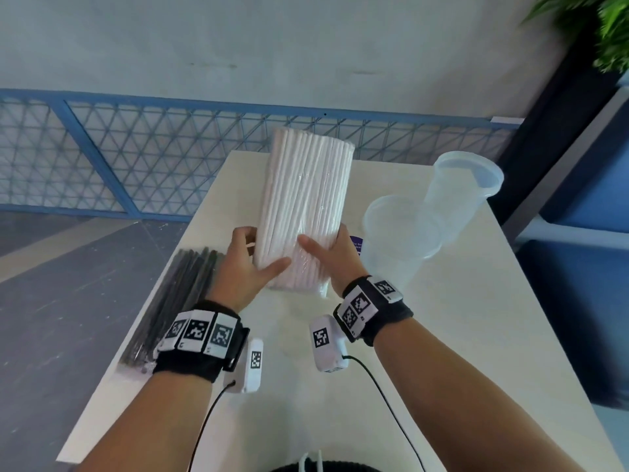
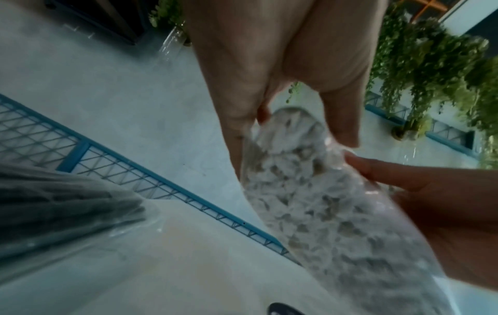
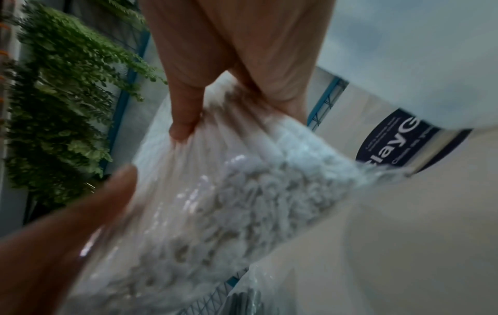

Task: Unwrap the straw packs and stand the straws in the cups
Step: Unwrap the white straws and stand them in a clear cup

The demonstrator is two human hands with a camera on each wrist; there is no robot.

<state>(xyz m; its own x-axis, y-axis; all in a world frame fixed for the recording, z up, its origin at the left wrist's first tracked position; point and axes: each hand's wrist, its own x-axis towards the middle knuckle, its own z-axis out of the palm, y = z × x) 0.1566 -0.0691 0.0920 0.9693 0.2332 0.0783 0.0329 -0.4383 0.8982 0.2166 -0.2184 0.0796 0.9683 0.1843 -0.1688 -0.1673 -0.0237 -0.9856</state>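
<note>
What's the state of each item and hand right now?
white straw pack: still wrapped, held upright off the table
black straw pack: wrapped, lying flat on the table
two clear cups: empty, upright
left hand: grips white pack
right hand: grips white pack

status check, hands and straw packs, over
Left hand and right hand both grip white straw pack, still wrapped. Black straw pack untouched on table. Cups empty, nothing blocking.

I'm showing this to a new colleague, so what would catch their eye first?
The fat pack of white straws in clear wrap, held above the cream table by the left hand and right hand. Next, two clear plastic cups at right, and the black straw pack at the table's left edge.
</note>
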